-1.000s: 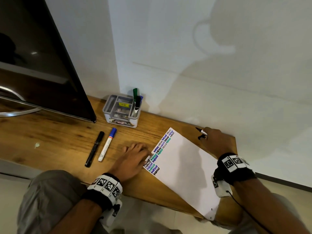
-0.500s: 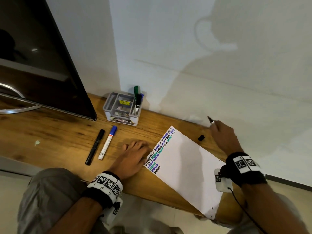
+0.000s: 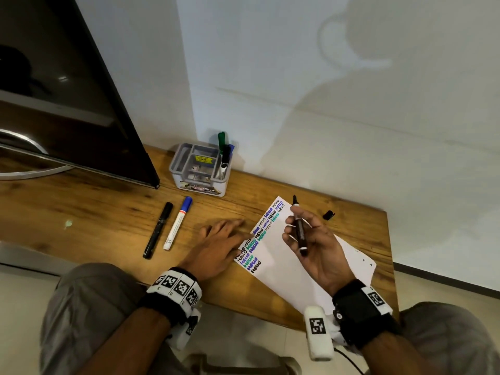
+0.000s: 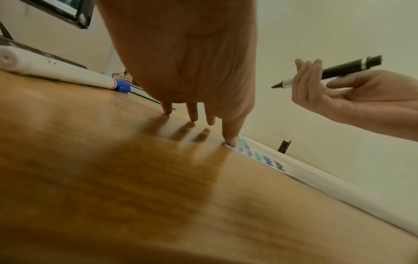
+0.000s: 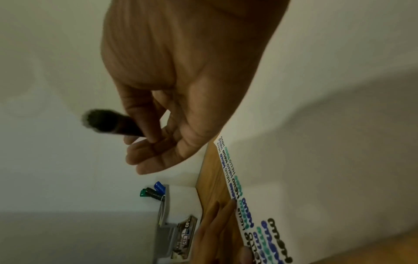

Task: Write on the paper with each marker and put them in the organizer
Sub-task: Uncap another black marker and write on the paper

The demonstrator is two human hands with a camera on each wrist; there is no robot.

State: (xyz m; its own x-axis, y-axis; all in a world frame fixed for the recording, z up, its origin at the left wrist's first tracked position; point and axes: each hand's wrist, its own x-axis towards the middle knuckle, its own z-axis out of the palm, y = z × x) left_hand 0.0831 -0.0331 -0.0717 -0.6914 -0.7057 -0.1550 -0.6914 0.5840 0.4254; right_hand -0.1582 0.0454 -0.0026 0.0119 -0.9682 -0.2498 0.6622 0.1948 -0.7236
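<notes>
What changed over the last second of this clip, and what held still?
The right hand left the table's far edge, where it had been at the cap, and swung the uncapped black marker up and in over the paper; the cap was left lying on the table. The left hand stayed pressing the paper's edge. The organizer and the two loose markers did not move.

We hold an uncapped marker (image 3: 299,231) in our right hand (image 3: 313,244) above the paper (image 3: 281,266). Our left hand (image 3: 220,246) lies flat, fingers on the paper's edge.
</notes>
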